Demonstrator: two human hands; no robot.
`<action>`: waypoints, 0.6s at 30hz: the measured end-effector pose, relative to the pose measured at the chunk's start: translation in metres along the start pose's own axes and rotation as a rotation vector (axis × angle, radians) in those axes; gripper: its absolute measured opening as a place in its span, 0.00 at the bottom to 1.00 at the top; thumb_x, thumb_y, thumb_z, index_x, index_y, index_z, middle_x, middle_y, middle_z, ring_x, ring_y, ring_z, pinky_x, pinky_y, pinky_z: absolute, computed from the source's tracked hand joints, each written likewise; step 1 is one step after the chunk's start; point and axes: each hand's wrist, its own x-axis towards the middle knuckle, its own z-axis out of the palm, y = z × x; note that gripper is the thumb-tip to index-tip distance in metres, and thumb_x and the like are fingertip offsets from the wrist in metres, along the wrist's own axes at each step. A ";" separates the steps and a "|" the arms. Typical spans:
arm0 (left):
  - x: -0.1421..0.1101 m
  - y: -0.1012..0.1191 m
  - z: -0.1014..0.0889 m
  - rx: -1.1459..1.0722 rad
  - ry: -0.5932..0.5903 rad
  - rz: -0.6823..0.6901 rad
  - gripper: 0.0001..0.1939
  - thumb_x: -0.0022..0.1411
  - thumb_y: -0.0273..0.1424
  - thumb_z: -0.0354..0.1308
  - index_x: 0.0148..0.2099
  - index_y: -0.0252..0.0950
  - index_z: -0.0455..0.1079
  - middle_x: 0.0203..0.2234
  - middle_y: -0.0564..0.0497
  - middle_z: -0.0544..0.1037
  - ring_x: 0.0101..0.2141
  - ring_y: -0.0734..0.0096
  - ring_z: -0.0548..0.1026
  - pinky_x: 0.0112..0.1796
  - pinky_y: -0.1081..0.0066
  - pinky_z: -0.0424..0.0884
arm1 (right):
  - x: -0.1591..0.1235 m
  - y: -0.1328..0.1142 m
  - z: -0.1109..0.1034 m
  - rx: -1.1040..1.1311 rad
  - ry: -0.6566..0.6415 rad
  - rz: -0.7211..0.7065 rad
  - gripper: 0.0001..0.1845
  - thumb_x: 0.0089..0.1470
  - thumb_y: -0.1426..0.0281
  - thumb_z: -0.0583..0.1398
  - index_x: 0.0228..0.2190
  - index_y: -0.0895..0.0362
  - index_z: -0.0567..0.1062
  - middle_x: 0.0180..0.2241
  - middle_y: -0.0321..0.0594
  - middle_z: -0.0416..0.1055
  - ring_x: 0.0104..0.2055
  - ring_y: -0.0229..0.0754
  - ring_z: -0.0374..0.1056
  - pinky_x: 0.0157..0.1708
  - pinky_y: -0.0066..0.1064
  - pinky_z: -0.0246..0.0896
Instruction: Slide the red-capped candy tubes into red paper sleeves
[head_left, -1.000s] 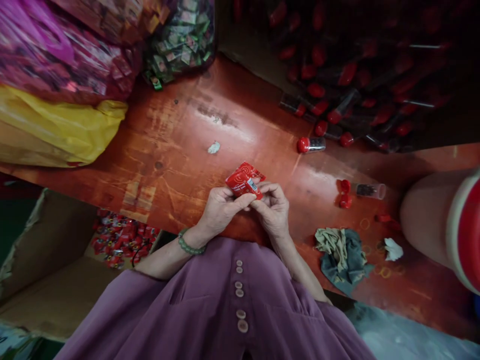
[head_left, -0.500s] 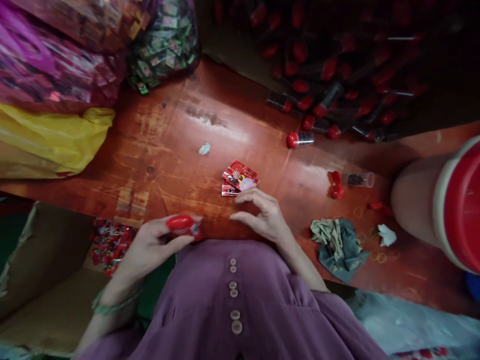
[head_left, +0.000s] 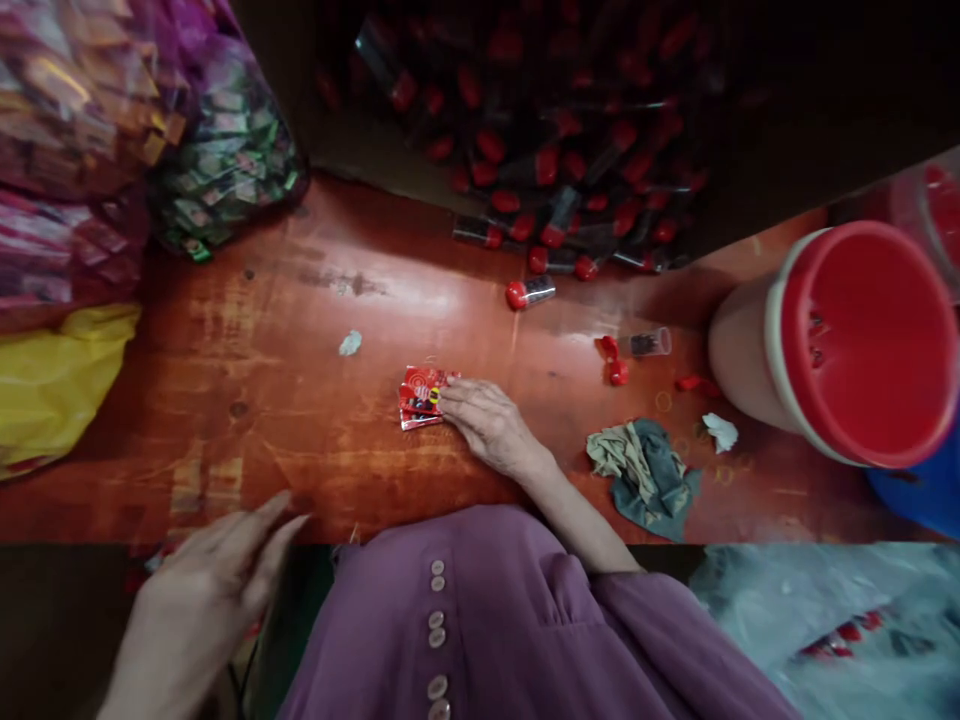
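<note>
A small fanned stack of red printed packets (head_left: 420, 392) lies on the table in front of me. My right hand (head_left: 487, 425) is palm down at its right edge, fingers together over the packets and the thumb hidden beneath. My left hand (head_left: 210, 590), blurred by motion, is past the table's front edge at lower left. Its thumb and fingers are apart, and nothing shows between them. Just behind it, a few red packets (head_left: 139, 570) show dimly below the table edge.
A dark box of red-capped clear bottles (head_left: 555, 165) stands at the back. Bags of small packets (head_left: 232, 150) and a yellow bag (head_left: 67, 380) are at left. Rightward are a bottle (head_left: 649, 343), crumpled cloths (head_left: 645, 475) and a red-lidded bucket (head_left: 870, 340).
My left hand has moved left and down past the table edge, and the red bundle it held is out of it. My right hand has reached onto the packets. The view has turned right.
</note>
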 end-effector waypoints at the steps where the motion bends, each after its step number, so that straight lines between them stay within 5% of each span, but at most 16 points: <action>1: 0.019 0.015 0.014 0.059 0.038 0.094 0.12 0.65 0.33 0.60 0.50 0.39 0.75 0.34 0.49 0.83 0.29 0.63 0.79 0.33 0.64 0.75 | -0.001 0.001 0.001 0.002 0.006 -0.005 0.12 0.65 0.74 0.55 0.44 0.58 0.79 0.47 0.46 0.80 0.57 0.44 0.72 0.56 0.40 0.69; 5: 0.087 0.061 0.068 0.087 0.198 0.406 0.19 0.64 0.28 0.61 0.56 0.26 0.68 0.49 0.35 0.79 0.49 0.55 0.78 0.50 0.61 0.75 | -0.003 0.005 0.007 0.003 0.059 -0.073 0.15 0.64 0.77 0.53 0.45 0.60 0.78 0.46 0.49 0.80 0.58 0.44 0.72 0.56 0.41 0.70; 9: 0.114 0.063 0.104 0.127 0.154 0.476 0.19 0.66 0.22 0.56 0.58 0.22 0.66 0.56 0.31 0.73 0.58 0.50 0.72 0.57 0.56 0.71 | -0.002 0.001 0.001 0.043 0.035 -0.069 0.15 0.64 0.77 0.53 0.45 0.62 0.78 0.48 0.52 0.79 0.57 0.44 0.72 0.58 0.40 0.68; 13: 0.111 0.049 0.115 0.121 0.132 0.513 0.18 0.65 0.17 0.51 0.56 0.25 0.68 0.56 0.33 0.74 0.58 0.51 0.71 0.56 0.56 0.71 | 0.011 0.011 -0.032 0.198 -0.064 -0.004 0.10 0.65 0.69 0.57 0.41 0.58 0.78 0.42 0.44 0.81 0.49 0.39 0.76 0.54 0.34 0.71; 18: 0.113 0.049 0.113 0.083 0.236 0.513 0.16 0.62 0.15 0.53 0.50 0.31 0.72 0.46 0.39 0.79 0.46 0.55 0.75 0.45 0.59 0.74 | 0.049 0.070 -0.084 -0.127 0.144 0.321 0.13 0.65 0.67 0.55 0.43 0.59 0.79 0.47 0.51 0.78 0.53 0.48 0.70 0.57 0.43 0.64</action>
